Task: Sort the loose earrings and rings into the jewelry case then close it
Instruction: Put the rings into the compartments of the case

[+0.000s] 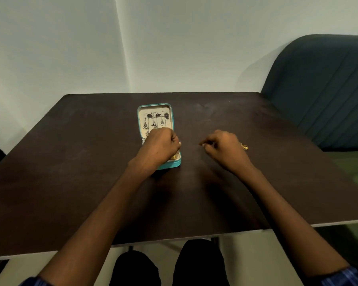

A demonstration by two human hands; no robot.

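Here, left hand [161, 144] curled over open jewelry case [168, 165] (teal), right hand [223, 146] hovering beside.

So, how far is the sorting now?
Done: several earrings already hang in the lid of the open case.
In hand: the left hand works over the case's lower tray; what it holds is hidden.
Left: a gold ring still lies on the table beside the right hand, and the case needs closing.

Matt dark wood table [91, 162], cream-lined teal case [170, 165], silvery metal earrings [154, 122]
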